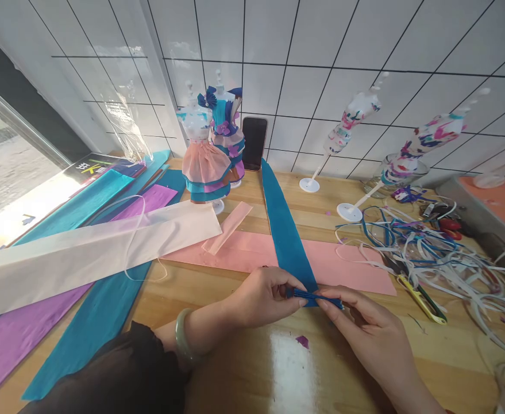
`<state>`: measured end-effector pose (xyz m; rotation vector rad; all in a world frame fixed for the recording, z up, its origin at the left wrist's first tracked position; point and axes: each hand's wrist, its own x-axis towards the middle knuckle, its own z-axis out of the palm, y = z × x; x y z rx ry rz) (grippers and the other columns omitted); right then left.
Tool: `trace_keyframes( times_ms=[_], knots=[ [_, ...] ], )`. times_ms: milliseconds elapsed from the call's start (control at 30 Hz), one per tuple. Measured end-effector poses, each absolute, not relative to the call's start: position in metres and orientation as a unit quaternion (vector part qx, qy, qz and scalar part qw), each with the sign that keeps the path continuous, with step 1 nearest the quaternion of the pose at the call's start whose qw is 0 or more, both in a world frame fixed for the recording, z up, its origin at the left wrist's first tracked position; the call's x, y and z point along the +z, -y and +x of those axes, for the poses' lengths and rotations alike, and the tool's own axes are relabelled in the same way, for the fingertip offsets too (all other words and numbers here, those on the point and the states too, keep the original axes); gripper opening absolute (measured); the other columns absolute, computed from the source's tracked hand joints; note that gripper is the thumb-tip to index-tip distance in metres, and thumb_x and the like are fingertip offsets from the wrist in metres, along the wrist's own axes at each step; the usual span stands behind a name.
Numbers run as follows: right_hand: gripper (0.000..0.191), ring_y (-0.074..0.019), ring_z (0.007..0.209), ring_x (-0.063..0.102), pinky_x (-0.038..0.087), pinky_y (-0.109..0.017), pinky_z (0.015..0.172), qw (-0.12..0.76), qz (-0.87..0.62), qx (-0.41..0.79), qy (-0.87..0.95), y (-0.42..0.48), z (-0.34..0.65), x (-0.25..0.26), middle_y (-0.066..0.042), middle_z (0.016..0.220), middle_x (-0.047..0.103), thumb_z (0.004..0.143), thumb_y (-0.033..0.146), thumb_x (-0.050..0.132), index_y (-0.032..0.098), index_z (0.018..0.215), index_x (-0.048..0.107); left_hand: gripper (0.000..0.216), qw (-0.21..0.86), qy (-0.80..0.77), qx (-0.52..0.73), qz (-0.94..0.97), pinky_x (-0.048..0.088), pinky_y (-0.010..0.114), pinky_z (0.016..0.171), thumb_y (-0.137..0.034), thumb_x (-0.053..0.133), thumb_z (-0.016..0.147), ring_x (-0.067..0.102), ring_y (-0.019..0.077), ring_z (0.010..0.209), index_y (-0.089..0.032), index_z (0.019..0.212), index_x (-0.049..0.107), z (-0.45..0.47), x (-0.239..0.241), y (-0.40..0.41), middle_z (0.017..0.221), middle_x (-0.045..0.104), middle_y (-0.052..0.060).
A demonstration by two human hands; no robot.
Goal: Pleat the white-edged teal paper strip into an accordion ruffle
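Head view, clock read from the hands: at 9 to 10 o'clock, a white strip [105, 253] overlaps a purple strip [32, 336] and a teal strip [92, 328], their long edges slanting across the table [235, 374]. Two dressed dolls [204, 167] stand between 10 and 11, a phone [254, 142] upright just beside them at 11. Left hand [261, 299] and right hand [364, 328] both grip a folded blue piece [310, 295] — thumb and fingers pinched on either end — above the near end of a blue strip [284, 230] pointing to 11. A pink strip [347, 264] crosses under it. At 6 o'clock the wood gives elbow room around one purple scrap [303, 342]. Another doll [349, 123] leans at 12; a cutter [422, 299] lies at 3, near tangled ribbons [442, 253] — these crowd the right side.
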<state>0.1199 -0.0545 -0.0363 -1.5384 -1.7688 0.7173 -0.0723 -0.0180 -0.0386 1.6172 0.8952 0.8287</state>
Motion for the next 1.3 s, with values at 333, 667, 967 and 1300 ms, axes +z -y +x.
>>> trace_keyframes(
  times_ms=[333,667,967,1300],
  knots=[
    [0.013,-0.0174,0.084,0.066,0.052,-0.024,0.073,0.346,-0.587,0.269,0.681,0.054,0.119,-0.034,0.0,0.088,0.072,0.076,0.031,0.061,0.025,0.084,0.069,0.024,0.561,-0.381,0.314,0.664,0.039,0.02,0.055,-0.028,0.054,0.077,0.051,0.0108,0.061,-0.009,0.079,0.068,-0.076,-0.027,0.018,0.071,0.065,0.007],
    [0.016,-0.0171,0.08,0.067,0.055,-0.022,0.07,0.387,-0.621,0.325,0.599,0.052,0.122,-0.034,-0.002,0.087,0.073,0.072,0.036,0.064,0.024,0.082,0.069,0.017,0.576,-0.41,0.351,0.614,0.038,0.019,0.053,-0.023,0.056,0.074,0.049,0.0092,0.056,-0.01,0.067,0.065,-0.074,-0.029,0.017,0.061,0.06,0.003],
    [0.015,-0.0131,0.079,0.065,0.052,-0.017,0.069,0.396,-0.598,0.38,0.585,0.052,0.123,-0.039,0.0,0.088,0.07,0.075,0.033,0.062,0.025,0.087,0.067,0.018,0.635,-0.389,0.378,0.55,0.041,0.021,0.055,-0.028,0.061,0.073,0.052,0.0098,0.058,-0.011,0.076,0.065,-0.074,-0.039,0.014,0.064,0.06,0.003],
    [0.016,-0.0132,0.082,0.057,0.046,-0.017,0.067,0.35,-0.565,0.386,0.639,0.052,0.124,-0.034,0.0,0.09,0.065,0.084,0.03,0.05,0.026,0.09,0.064,0.023,0.667,-0.36,0.384,0.527,0.037,0.02,0.052,-0.033,0.06,0.076,0.047,0.0076,0.055,-0.011,0.084,0.059,-0.076,-0.039,0.012,0.064,0.053,0.001]
  ],
)
